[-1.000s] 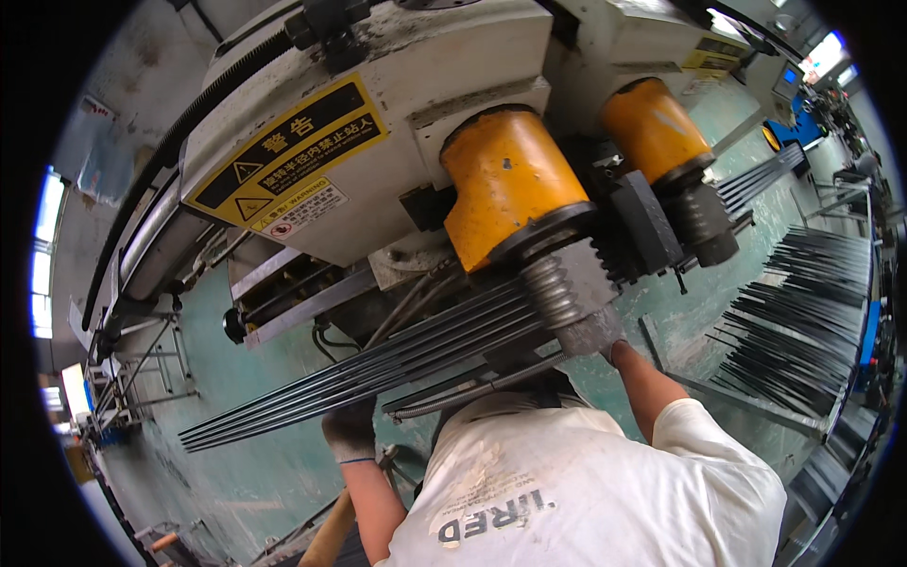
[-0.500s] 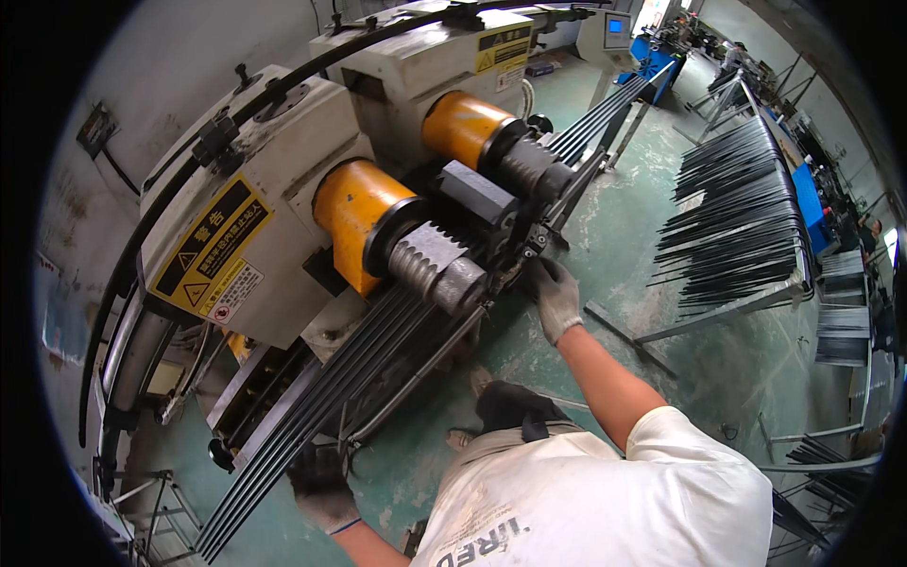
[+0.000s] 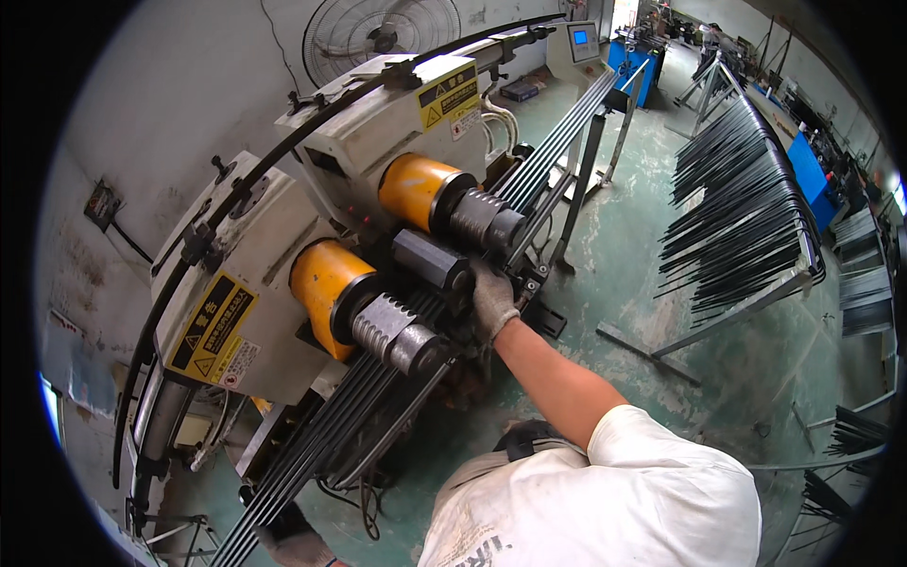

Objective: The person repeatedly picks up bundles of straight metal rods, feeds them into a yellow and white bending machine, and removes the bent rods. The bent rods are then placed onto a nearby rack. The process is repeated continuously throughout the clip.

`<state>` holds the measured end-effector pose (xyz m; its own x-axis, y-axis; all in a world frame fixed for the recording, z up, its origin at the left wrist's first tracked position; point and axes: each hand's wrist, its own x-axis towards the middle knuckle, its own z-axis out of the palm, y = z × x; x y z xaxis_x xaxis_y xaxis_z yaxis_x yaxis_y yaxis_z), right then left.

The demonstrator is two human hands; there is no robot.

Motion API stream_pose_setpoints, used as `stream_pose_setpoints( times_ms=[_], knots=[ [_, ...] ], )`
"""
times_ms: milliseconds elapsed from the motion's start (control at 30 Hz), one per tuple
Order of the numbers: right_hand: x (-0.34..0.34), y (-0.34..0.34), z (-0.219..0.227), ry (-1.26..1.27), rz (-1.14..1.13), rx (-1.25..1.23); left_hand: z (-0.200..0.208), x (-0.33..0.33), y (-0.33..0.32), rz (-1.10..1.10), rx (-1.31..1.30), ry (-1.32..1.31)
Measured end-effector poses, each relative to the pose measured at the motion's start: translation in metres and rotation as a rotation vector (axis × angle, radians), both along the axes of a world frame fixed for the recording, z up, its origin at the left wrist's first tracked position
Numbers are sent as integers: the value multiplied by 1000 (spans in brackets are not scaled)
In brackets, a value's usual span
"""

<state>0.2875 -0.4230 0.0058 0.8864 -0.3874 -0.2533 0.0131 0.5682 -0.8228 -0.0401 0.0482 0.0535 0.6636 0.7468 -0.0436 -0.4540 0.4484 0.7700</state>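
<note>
Several long dark metal rods [image 3: 373, 386] lie side by side, slanting through a machine with two orange cylinders [image 3: 321, 285]. My gloved left hand [image 3: 295, 543] is at their near lower end, its dark fingers closed against the rods' edge. My gloved right hand [image 3: 493, 300] reaches in at the middle of the rods, beside a dark hexagonal bar [image 3: 431, 258] between two grooved metal shafts [image 3: 397, 335]. Its fingertips merge with the dark parts there, so I cannot tell what they grip.
A rack [image 3: 737, 307] of many thin dark rods stands on the green floor to the right. A wall fan [image 3: 383, 38] and a control box with a blue screen [image 3: 579, 40] are at the back. A cable [image 3: 370, 506] hangs below the machine.
My right hand has moved left, from the small clamp fitting to beside the hexagonal bar. My left hand remains at the rods' lower end, now lower in view. The view has shifted.
</note>
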Motion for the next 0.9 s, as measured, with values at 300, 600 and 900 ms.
stream_pose_setpoints(
  times_ms=[300, 600, 900],
  knots=[
    [-2, -3, 23, -75, 115, 14, 179, 58, -5, 353, 517, 175],
    [17, -20, 41, -160, 163, -150, 273, 134, -92, 288, 760, 91],
    [36, -33, 1, -203, 178, -370, 319, 213, -156, 223, 1376, 111]
  ],
)
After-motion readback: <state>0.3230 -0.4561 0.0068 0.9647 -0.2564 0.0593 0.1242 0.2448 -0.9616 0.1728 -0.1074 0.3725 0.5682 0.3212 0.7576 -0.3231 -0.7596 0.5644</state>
